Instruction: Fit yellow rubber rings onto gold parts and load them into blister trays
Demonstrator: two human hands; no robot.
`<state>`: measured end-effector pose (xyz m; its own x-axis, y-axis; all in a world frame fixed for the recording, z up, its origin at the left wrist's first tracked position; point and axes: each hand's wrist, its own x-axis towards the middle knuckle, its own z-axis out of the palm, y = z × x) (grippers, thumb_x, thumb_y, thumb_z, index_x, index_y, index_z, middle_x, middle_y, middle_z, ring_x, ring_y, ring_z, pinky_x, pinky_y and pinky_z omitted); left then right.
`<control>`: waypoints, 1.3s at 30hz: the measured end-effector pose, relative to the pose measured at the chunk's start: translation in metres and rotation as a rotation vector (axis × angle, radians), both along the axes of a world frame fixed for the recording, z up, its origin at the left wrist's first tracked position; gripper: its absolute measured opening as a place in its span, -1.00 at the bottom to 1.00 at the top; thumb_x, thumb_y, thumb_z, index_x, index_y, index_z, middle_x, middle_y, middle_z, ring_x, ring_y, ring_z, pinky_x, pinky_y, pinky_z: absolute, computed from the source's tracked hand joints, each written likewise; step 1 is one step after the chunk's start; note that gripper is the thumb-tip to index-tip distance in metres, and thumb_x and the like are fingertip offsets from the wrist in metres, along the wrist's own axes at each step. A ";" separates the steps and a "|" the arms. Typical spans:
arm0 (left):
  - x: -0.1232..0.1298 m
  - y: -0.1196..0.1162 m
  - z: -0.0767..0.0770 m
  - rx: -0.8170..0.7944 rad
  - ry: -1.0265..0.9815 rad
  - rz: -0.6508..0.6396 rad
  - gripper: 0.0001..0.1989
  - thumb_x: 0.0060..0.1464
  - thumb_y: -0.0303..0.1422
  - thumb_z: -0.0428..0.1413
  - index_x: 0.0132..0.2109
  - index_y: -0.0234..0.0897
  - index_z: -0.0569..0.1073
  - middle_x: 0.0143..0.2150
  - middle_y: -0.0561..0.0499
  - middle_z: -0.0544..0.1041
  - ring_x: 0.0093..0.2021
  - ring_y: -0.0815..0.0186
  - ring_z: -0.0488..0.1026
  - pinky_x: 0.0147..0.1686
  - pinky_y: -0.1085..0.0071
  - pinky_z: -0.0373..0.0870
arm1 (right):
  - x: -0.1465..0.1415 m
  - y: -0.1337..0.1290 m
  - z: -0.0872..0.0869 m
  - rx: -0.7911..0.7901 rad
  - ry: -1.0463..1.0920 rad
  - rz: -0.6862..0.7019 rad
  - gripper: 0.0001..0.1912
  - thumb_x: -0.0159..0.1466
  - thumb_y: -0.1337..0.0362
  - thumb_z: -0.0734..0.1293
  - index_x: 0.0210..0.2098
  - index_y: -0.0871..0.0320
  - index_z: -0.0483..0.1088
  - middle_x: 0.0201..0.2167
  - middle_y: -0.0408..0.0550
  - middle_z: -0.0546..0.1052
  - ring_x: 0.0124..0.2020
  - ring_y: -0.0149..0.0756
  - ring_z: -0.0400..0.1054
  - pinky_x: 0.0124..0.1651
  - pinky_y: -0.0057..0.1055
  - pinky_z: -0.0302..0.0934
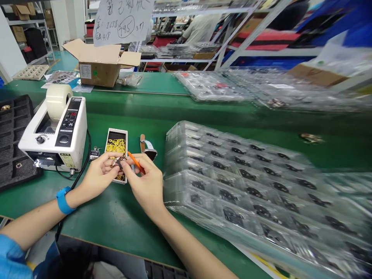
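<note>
Above a white box (126, 135) of yellow rubber bands (115, 145), my left hand (100, 174) and my right hand (147, 180) meet around a small dark and gold part (118, 162). The fingers of both hands are pressed on it, and its exact shape is too small to tell. An orange stick-like tool (136, 162) also sits in my right hand, pointing up and left. Just behind that hand lies a watch (149, 151) with a light strap. A small metal counter (94, 153) stands left of the box.
A white tape dispenser (78, 131) stands left, its black cable running to the table edge. Stacked clear trays (232, 178) with dark parts fill the right. Behind are an open carton (100, 71), more trays (212, 87), and a person's sleeve (202, 29) beyond the shelf.
</note>
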<state>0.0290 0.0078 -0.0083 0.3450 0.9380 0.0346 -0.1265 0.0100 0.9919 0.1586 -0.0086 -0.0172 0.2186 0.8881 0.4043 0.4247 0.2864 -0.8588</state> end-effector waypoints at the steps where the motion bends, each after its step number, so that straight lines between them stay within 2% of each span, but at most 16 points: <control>1: 0.000 0.000 0.000 -0.001 -0.013 0.006 -0.73 0.01 -0.41 0.16 -0.11 -0.31 0.36 -0.26 -0.06 0.59 -0.21 0.27 0.55 -0.19 0.41 0.45 | -0.001 0.000 -0.001 0.017 -0.018 -0.002 -0.92 0.15 0.33 0.30 -0.47 0.13 0.38 -0.40 -0.11 0.44 -0.56 -0.44 0.14 -0.50 -0.45 0.13; 6: -0.001 0.003 -0.001 -0.021 -0.046 0.042 -0.73 0.01 -0.29 0.19 -0.16 -0.32 0.38 -0.40 -0.01 0.57 -0.33 0.27 0.56 -0.26 0.39 0.48 | -0.003 -0.001 -0.006 0.145 -0.153 -0.040 -0.94 0.18 0.33 0.29 -0.43 0.10 0.32 -0.39 -0.09 0.46 -0.43 -0.35 0.29 -0.41 -0.41 0.19; 8: -0.001 0.002 0.000 -0.035 -0.052 0.068 -0.71 -0.01 -0.27 0.22 -0.17 -0.32 0.39 -0.42 0.01 0.56 -0.35 0.29 0.55 -0.28 0.40 0.48 | -0.001 0.000 -0.005 0.142 -0.173 -0.048 -0.95 0.18 0.30 0.31 -0.36 0.10 0.32 -0.36 -0.08 0.45 -0.36 -0.30 0.33 -0.38 -0.40 0.21; 10: -0.001 0.001 0.000 -0.045 -0.057 0.084 -0.71 -0.02 -0.27 0.22 -0.18 -0.32 0.39 -0.41 0.02 0.55 -0.35 0.32 0.53 -0.28 0.42 0.47 | 0.001 0.002 -0.004 0.089 -0.164 0.016 -0.94 0.20 0.27 0.30 -0.33 0.10 0.33 -0.34 -0.08 0.44 -0.39 -0.33 0.31 -0.40 -0.41 0.21; 12: -0.002 0.001 0.000 -0.033 -0.035 0.082 -0.74 0.02 -0.30 0.18 -0.16 -0.31 0.38 -0.39 0.02 0.55 -0.34 0.33 0.52 -0.28 0.44 0.46 | 0.004 0.005 -0.001 0.038 -0.155 0.122 -0.94 0.23 0.27 0.27 -0.38 0.11 0.33 -0.39 -0.11 0.41 -0.48 -0.37 0.24 -0.45 -0.43 0.18; 14: -0.004 0.001 -0.001 0.017 0.056 0.056 -0.78 0.06 -0.35 0.13 -0.13 -0.30 0.38 -0.33 0.00 0.56 -0.30 0.32 0.52 -0.28 0.44 0.43 | 0.006 0.007 0.001 0.023 -0.179 0.194 -0.88 0.24 0.30 0.24 -0.44 0.11 0.29 -0.45 -0.13 0.38 -0.52 -0.39 0.19 -0.47 -0.44 0.17; 17: -0.008 0.004 0.000 0.183 0.314 0.016 -0.87 0.09 -0.42 0.06 -0.19 -0.28 0.44 -0.27 -0.02 0.54 -0.26 0.28 0.48 -0.27 0.42 0.38 | 0.009 0.007 0.002 0.086 -0.324 0.190 -0.88 0.25 0.35 0.21 -0.43 0.11 0.27 -0.42 -0.10 0.41 -0.41 -0.33 0.29 -0.41 -0.42 0.20; 19: -0.010 0.006 0.004 0.311 0.445 0.052 -0.89 0.05 -0.45 0.06 -0.29 -0.27 0.48 -0.31 -0.01 0.50 -0.27 0.27 0.43 -0.27 0.40 0.33 | 0.011 0.004 0.003 0.194 -0.444 0.145 -0.90 0.25 0.38 0.21 -0.39 0.11 0.30 -0.37 -0.05 0.46 -0.33 -0.28 0.35 -0.36 -0.39 0.23; 21: -0.011 0.008 0.008 0.355 0.459 0.123 -0.93 0.01 -0.46 0.09 -0.38 -0.27 0.48 -0.40 0.02 0.44 -0.33 0.29 0.36 -0.31 0.41 0.28 | 0.012 -0.001 0.003 0.348 -0.518 0.063 -0.93 0.24 0.38 0.24 -0.31 0.11 0.34 -0.34 -0.01 0.49 -0.29 -0.26 0.38 -0.35 -0.38 0.25; 23: -0.010 0.008 0.011 0.258 0.368 0.153 -0.96 -0.04 -0.43 0.13 -0.43 -0.29 0.43 -0.47 0.06 0.40 -0.39 0.34 0.32 -0.37 0.44 0.25 | 0.012 -0.006 0.002 0.529 -0.565 -0.043 -0.87 0.21 0.38 0.28 -0.25 0.07 0.38 -0.35 -0.03 0.51 -0.36 -0.29 0.39 -0.39 -0.40 0.25; 25: -0.009 0.007 0.013 0.085 0.230 0.155 -0.90 -0.09 -0.40 0.17 -0.44 -0.30 0.38 -0.49 0.08 0.40 -0.44 0.39 0.32 -0.41 0.47 0.24 | 0.011 -0.010 0.001 0.683 -0.637 -0.103 -0.82 0.19 0.40 0.30 -0.26 -0.01 0.43 -0.39 -0.09 0.53 -0.50 -0.37 0.33 -0.45 -0.43 0.19; 27: -0.008 0.004 0.013 -0.057 0.102 0.147 -0.83 -0.14 -0.39 0.21 -0.44 -0.30 0.34 -0.50 0.10 0.42 -0.47 0.43 0.34 -0.42 0.50 0.25 | 0.009 -0.012 -0.001 0.756 -0.703 -0.121 -0.78 0.19 0.42 0.31 -0.28 -0.07 0.46 -0.38 -0.13 0.56 -0.58 -0.42 0.26 -0.49 -0.43 0.14; 32: -0.004 -0.003 0.014 -0.184 -0.050 0.041 -0.74 -0.14 -0.31 0.26 -0.33 -0.29 0.36 -0.50 0.11 0.47 -0.48 0.40 0.44 -0.37 0.45 0.41 | 0.009 -0.007 -0.001 0.679 -0.675 -0.164 -0.83 0.19 0.39 0.35 -0.28 -0.03 0.50 -0.27 -0.07 0.59 -0.52 -0.38 0.31 -0.46 -0.40 0.17; 35: -0.003 -0.006 0.014 -0.174 -0.055 0.001 -0.70 -0.10 -0.26 0.26 -0.24 -0.32 0.39 -0.47 0.06 0.52 -0.49 0.37 0.48 -0.39 0.43 0.45 | 0.012 -0.004 0.000 0.659 -0.684 -0.109 -0.85 0.21 0.40 0.34 -0.25 0.04 0.48 -0.29 -0.04 0.60 -0.47 -0.33 0.36 -0.44 -0.39 0.19; 39: -0.002 -0.010 0.012 -0.106 0.012 0.002 -0.69 -0.02 -0.33 0.21 -0.12 -0.33 0.40 -0.50 0.06 0.52 -0.51 0.37 0.48 -0.47 0.48 0.44 | 0.014 -0.003 0.002 0.681 -0.663 -0.020 -0.84 0.21 0.46 0.31 -0.23 0.12 0.43 -0.35 -0.02 0.61 -0.44 -0.30 0.40 -0.42 -0.39 0.24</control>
<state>0.0265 -0.0023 0.0041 0.3429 0.9369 -0.0686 -0.1149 0.1143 0.9868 0.1725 -0.0112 -0.0150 -0.2284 0.4147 0.8808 0.7759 0.6240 -0.0926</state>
